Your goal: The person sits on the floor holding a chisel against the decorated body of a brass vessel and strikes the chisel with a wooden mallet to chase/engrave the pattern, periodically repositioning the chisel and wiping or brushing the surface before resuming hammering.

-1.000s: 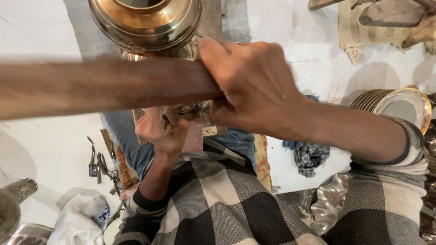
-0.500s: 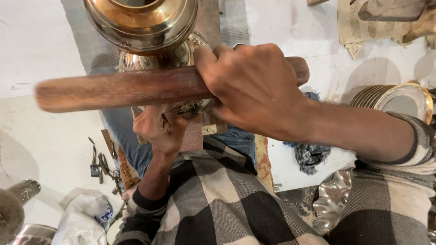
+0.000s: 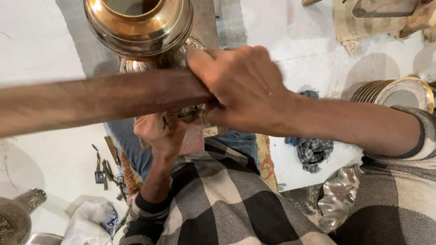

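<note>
My right hand (image 3: 243, 88) grips a long brown wooden stick (image 3: 91, 102) that stretches across the view to the left edge. Under it, my left hand (image 3: 159, 131) is closed on something small that I cannot make out, pressed against an engraved metal piece (image 3: 190, 111) resting over my lap. A shiny brass pot (image 3: 138, 25) stands just beyond, at the top of the view. My checked sleeves and shirt fill the lower part.
Small metal hand tools (image 3: 105, 170) lie on the white floor at left. A stack of brass plates (image 3: 395, 93) sits at right, a dark cloth (image 3: 311, 152) by my knee, a silvery dented sheet (image 3: 338, 197) below it, a metal vessel (image 3: 18, 215) at bottom left.
The wooden stick swung back toward the camera and left after lifting away half a second ago. My left hand stays in place on the metal piece.
</note>
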